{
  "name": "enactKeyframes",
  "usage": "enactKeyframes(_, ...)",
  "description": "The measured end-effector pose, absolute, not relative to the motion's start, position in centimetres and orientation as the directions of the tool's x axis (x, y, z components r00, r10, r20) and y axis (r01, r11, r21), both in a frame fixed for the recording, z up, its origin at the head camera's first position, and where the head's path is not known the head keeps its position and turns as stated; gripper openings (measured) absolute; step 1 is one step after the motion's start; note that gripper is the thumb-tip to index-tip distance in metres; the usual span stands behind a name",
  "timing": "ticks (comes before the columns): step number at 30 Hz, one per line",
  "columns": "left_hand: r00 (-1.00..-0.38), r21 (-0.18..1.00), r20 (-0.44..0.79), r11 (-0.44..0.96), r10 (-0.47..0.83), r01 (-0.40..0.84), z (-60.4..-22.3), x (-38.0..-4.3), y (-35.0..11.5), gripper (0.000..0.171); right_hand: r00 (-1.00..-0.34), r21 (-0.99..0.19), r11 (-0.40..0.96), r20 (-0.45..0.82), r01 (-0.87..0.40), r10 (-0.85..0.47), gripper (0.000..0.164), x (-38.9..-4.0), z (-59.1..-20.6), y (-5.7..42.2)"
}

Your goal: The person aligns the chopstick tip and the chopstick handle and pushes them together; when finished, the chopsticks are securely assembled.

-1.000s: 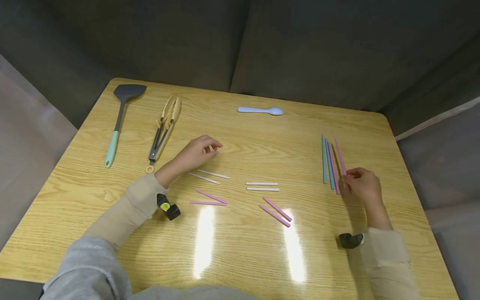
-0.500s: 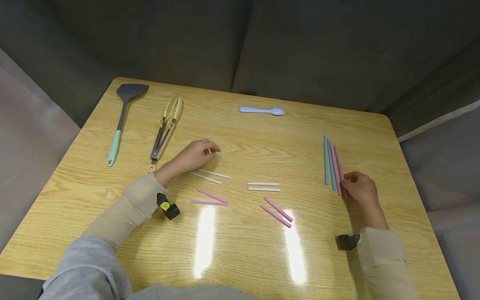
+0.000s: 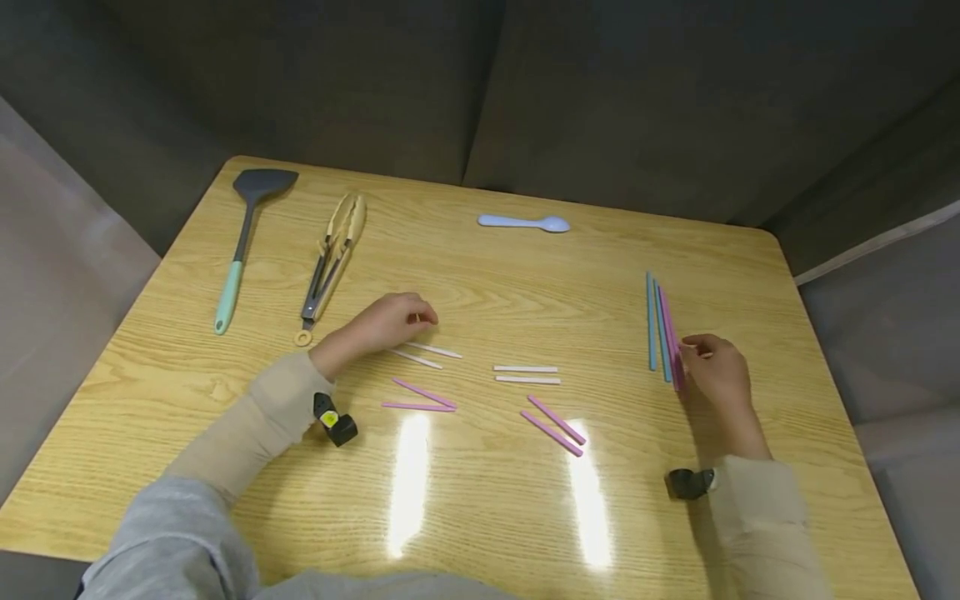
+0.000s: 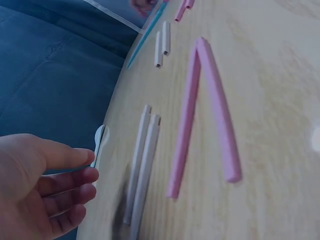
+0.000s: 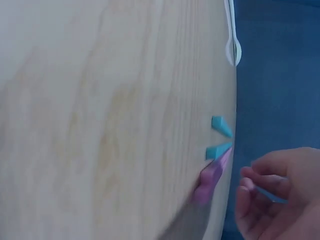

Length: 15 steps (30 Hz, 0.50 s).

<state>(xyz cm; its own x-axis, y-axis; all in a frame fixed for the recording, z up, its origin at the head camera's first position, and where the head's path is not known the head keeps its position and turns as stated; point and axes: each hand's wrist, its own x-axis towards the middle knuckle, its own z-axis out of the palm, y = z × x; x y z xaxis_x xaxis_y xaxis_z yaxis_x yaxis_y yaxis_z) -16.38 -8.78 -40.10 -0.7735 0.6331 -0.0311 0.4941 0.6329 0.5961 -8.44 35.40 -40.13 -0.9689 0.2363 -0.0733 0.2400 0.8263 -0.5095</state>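
On the right of the table, two blue chopsticks lie side by side. Against their right side, two pink chopsticks lie close together. My right hand is just right of the pink pair, fingertips at their near part; the right wrist view shows the fingers loosely bent with nothing between them. My left hand hovers empty above a pair of short white sticks, partly covering their far ends. In the left wrist view its fingers are relaxed, beside those white sticks.
Short pink sticks form a V at centre left, another pink pair slants at centre, and white sticks lie above it. A pale blue spoon is at the back. Tongs and a spatula lie on the left.
My right hand has brought the outer pink chopstick leftward and down against the other one, and its fingers have come off it. My left hand has sunk slightly toward me.
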Motion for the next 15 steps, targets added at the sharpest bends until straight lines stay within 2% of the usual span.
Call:
enactKeyframes(4, -0.753, 0.536, -0.03, 0.647, 0.657, 0.543, -40.5, -16.0, -8.8, 0.013, -0.979, -0.542, 0.826, 0.03, 0.152, 0.199, 0.031, -9.1, -39.6, 34.0)
enactKeyframes(9, -0.712, 0.451, -0.005, 0.637, 0.702, 0.625, -41.0, -15.6, -8.9, 0.012, -0.999, -0.57, 0.821, -0.046, 0.007, -0.024, 0.029, -9.9, -39.1, 31.3)
enactKeyframes(15, -0.701, 0.396, 0.004, 0.643, 0.713, 0.656, -41.7, -15.4, -8.9, 0.011, -0.94, -0.577, 0.793, -0.12, -0.195, -0.319, 0.023, -10.7, -40.1, 27.0)
